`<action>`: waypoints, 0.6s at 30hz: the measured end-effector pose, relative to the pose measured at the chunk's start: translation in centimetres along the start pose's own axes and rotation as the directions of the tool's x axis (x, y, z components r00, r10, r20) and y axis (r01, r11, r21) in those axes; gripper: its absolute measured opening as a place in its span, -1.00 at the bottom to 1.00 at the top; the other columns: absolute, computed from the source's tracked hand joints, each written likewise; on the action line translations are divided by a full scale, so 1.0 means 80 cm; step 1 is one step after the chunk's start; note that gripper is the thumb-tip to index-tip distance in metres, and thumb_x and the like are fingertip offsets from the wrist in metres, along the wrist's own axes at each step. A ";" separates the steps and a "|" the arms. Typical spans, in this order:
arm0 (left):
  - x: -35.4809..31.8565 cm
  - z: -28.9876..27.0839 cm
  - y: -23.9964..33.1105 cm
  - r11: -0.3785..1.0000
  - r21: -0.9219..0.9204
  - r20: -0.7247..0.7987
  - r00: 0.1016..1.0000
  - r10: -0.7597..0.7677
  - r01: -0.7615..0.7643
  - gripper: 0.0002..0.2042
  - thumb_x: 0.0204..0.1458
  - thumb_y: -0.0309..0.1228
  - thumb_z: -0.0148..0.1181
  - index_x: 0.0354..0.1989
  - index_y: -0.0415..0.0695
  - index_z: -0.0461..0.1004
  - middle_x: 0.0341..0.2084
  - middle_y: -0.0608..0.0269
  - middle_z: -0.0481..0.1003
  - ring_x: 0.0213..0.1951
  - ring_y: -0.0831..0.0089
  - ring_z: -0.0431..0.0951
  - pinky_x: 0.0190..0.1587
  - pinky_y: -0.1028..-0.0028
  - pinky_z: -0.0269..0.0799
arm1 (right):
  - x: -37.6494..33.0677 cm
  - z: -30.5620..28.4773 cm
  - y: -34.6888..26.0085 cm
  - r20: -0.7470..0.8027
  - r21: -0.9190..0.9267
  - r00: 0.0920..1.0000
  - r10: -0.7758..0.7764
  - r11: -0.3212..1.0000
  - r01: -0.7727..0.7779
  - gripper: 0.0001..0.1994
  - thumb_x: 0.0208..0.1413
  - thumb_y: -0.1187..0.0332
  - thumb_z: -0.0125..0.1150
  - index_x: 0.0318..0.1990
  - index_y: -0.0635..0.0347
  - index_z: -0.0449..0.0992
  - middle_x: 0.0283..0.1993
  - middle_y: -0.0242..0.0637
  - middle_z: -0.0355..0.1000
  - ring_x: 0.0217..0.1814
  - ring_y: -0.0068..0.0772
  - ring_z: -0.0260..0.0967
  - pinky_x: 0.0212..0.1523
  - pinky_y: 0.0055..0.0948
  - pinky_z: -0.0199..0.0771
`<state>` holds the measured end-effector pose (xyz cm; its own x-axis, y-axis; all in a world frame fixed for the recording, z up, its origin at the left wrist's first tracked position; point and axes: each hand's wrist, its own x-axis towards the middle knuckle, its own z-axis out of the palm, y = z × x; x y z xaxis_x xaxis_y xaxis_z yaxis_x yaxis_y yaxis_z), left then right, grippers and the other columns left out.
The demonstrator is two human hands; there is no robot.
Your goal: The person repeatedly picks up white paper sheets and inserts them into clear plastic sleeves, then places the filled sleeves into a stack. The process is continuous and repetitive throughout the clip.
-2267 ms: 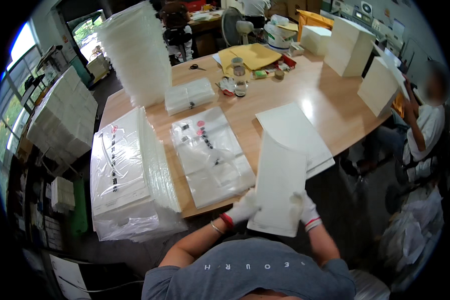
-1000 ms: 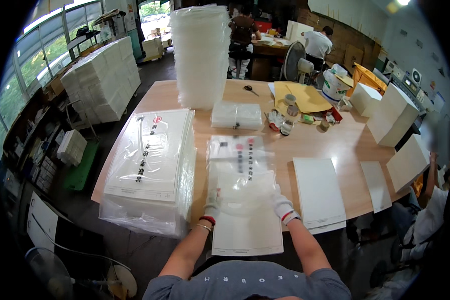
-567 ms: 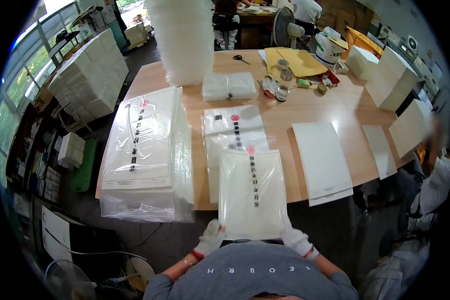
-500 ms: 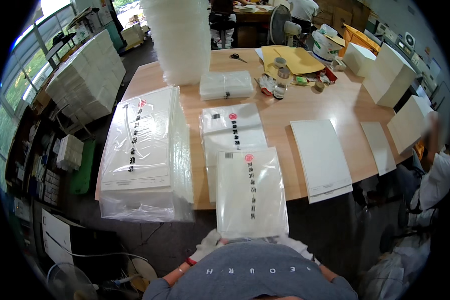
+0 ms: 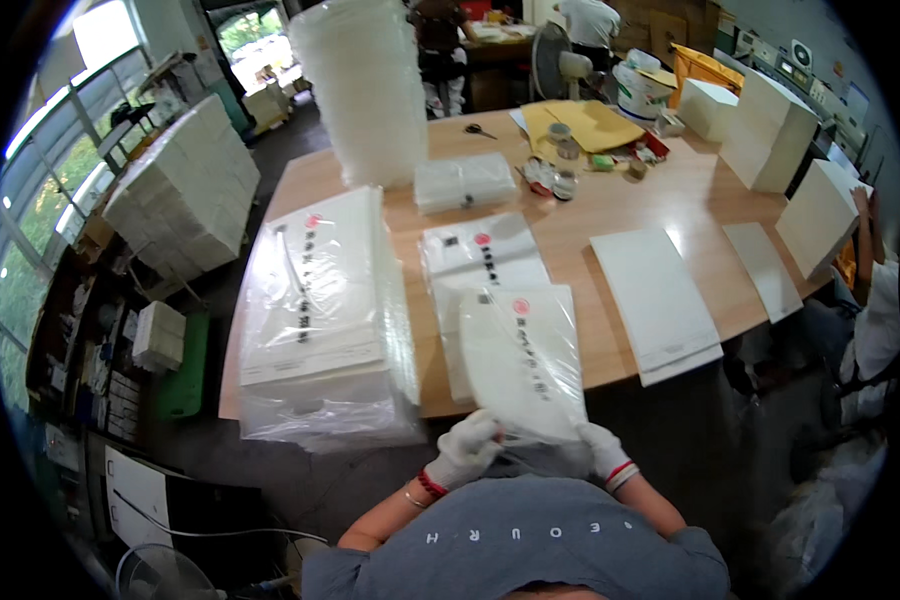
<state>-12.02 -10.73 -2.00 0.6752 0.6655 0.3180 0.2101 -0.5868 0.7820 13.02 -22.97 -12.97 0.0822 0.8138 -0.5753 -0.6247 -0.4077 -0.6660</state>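
Note:
A clear plastic bag with a white printed sheet inside lies over the table's near edge, its loose lower end hanging toward me. My left hand, in a white glove with a red cuff, is closed on the bag's lower left corner. At the lower right corner my right hand, gloved the same way, has its fingers closed on the plastic; the fingertips are partly hidden. Beneath the bag, and sticking out beyond it, lies another bagged packet. To the left stands a tall stack of bagged packets.
On the wooden table are a rolled plastic bundle, a tall stack of plastic bags, scissors, yellow envelopes and a white paper stack. A co-worker's hand touches a paper block at right.
Both hands have come up from against my shirt to the bag's lower corners. The bag's lower left side now curls up. The whole view has shifted slightly.

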 end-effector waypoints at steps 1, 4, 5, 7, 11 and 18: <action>0.021 -0.028 0.042 0.993 0.016 -0.003 0.993 0.115 -0.115 -0.91 -0.25 -0.57 0.08 -0.55 -0.13 0.32 -0.51 0.20 0.36 -0.51 0.27 0.41 -0.49 0.45 0.33 | 0.002 0.029 -0.006 0.009 -0.070 0.995 -0.103 0.992 0.103 -0.61 0.11 0.24 -0.02 0.03 0.30 0.28 -0.07 -0.19 0.34 -0.08 -0.36 0.31 -0.10 -0.42 0.35; 0.006 -0.084 0.054 0.964 0.170 -0.200 0.951 0.235 -0.203 -0.93 -0.14 -0.52 0.09 -0.57 -0.13 0.33 -0.51 0.21 0.36 -0.51 0.27 0.42 -0.50 0.46 0.34 | -0.007 0.137 -0.057 0.133 -0.006 0.948 -0.289 0.956 0.292 -0.61 0.08 0.25 -0.01 0.02 0.30 0.30 -0.09 -0.27 0.34 -0.06 -0.45 0.29 -0.07 -0.49 0.32; -0.009 -0.103 0.047 0.939 0.217 -0.331 0.885 0.328 -0.266 -0.91 -0.07 -0.47 0.06 -0.57 -0.12 0.35 -0.51 0.22 0.37 -0.50 0.30 0.43 -0.48 0.44 0.35 | -0.004 0.171 -0.078 0.173 0.062 0.927 -0.334 0.943 0.328 -0.61 0.07 0.25 0.00 0.01 0.30 0.30 -0.11 -0.30 0.35 -0.07 -0.47 0.28 -0.07 -0.50 0.31; -0.026 -0.129 0.046 0.942 0.133 -0.664 0.677 0.316 -0.309 -0.85 0.05 -0.41 -0.01 -0.55 -0.11 0.34 -0.51 0.30 0.36 -0.49 0.43 0.39 -0.45 0.49 0.34 | 0.040 0.203 -0.088 0.305 -0.187 0.862 -0.405 0.862 0.471 -0.66 0.12 0.24 -0.02 -0.03 0.27 0.33 -0.23 -0.40 0.34 -0.12 -0.55 0.27 -0.15 -0.53 0.33; -0.057 -0.225 -0.014 0.981 -0.060 -0.968 0.250 -0.013 -0.182 -0.84 0.13 -0.33 -0.14 -0.38 -0.14 0.30 -0.44 0.36 0.27 -0.37 0.53 0.30 -0.29 0.56 0.31 | 0.038 0.318 -0.112 0.683 -0.277 0.730 -0.041 0.909 0.311 -0.71 0.17 0.26 -0.05 -0.10 0.31 0.37 -0.34 -0.31 0.37 -0.34 -0.55 0.35 -0.30 -0.57 0.43; -0.161 -0.248 -0.141 0.908 -0.409 -0.904 0.182 -0.387 -0.097 -0.88 0.09 -0.35 -0.11 -0.32 -0.12 0.30 -0.31 0.36 0.31 -0.23 0.48 0.30 -0.07 0.40 0.23 | 0.066 0.353 -0.030 0.740 -0.350 0.665 -0.103 0.785 0.511 -0.60 0.20 0.21 -0.08 0.07 0.31 0.20 -0.37 -0.28 0.36 -0.39 -0.56 0.34 -0.34 -0.56 0.40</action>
<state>-37.10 -3.52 -4.31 -0.5974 0.7653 0.2394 -0.1634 -0.4085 0.8980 -6.96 -5.98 -0.99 -0.4552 0.8896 0.0374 -0.1769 -0.0492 -0.9830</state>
